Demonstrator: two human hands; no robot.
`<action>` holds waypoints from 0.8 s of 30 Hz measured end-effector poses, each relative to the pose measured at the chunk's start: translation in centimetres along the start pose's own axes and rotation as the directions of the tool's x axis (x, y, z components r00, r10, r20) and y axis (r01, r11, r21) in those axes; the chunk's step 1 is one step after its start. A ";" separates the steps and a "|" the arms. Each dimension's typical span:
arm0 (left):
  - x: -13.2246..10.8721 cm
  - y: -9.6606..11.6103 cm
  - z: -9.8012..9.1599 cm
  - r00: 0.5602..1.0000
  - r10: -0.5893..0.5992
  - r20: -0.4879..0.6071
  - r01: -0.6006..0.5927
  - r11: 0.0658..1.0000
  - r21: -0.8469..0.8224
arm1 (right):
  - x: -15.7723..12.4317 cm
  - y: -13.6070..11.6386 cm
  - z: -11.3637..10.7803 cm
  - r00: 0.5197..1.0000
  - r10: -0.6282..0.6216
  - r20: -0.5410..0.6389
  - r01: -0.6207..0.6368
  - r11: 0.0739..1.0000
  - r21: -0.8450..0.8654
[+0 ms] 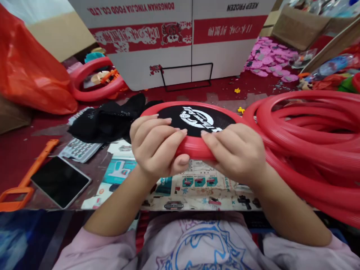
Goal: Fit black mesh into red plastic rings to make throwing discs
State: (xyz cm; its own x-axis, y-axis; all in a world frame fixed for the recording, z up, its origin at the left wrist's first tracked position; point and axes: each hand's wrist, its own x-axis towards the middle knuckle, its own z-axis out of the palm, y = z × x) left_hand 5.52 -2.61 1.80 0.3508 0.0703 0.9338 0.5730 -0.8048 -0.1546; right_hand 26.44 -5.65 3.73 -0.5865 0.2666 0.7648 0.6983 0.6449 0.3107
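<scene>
- A white and red cardboard box (180,41) stands at twelve o'clock, printed upside down with "KEEP FROZEN"; it is the biggest thing in view.
- A stack of red rings (312,146) fills three o'clock, piled on one another, the nearest ring just beside the right hand.
- An orange plastic bag (30,71) bulges at ten o'clock, well apart from the hands.
- The desk (17,153) has a dark red top, with printed paper sheets (194,187) spread under the hands at six o'clock.
- A red disc (194,123) with a black mesh centre and white lettering sits at the middle of the view, lifted off the sheets and tilted so its far edge is higher; both hands hold its near rim.
- A heap of black cloth (109,120) lies at nine o'clock of the disc, just beside its left edge.
- The left hand (157,146) is clamped on the near rim, fingers curled over the top, thumb beneath.
- The right hand (233,153) is clamped on the same rim, fingers over the top; the two hands are near each other, not touching.
- A phone (60,182) with a dark screen lies flat at eight o'clock.
- A grey calculator (80,150) lies just beyond the phone, partly under the black cloth.
- An orange handle-shaped tool (25,183) lies at the phone's left.
- Pink round pieces (267,60) are scattered at one o'clock.
</scene>
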 end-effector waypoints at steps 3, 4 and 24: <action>0.6 0.3 0.3 0.999 0.016 -0.034 -0.015 0.999 0.038 | 0.1 -0.5 0.1 0.999 -0.037 -0.030 0.037 0.999 -0.008; 0.6 0.3 0.4 0.999 -0.001 -0.036 0.002 0.999 0.046 | 0.1 -0.6 0.3 0.999 -0.040 -0.037 0.040 0.999 -0.013; 1.1 0.7 -0.3 0.986 -0.144 0.086 0.131 0.981 0.144 | -0.3 -0.8 0.8 0.998 0.031 -0.061 -0.014 0.965 0.261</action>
State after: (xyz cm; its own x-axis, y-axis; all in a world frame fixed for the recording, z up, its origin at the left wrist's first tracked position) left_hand 6.07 -3.24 2.77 0.3264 0.2361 0.9153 0.7145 -0.6955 -0.0754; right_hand 25.72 -5.71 2.83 -0.5381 0.2423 0.8073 0.5750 0.8058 0.1414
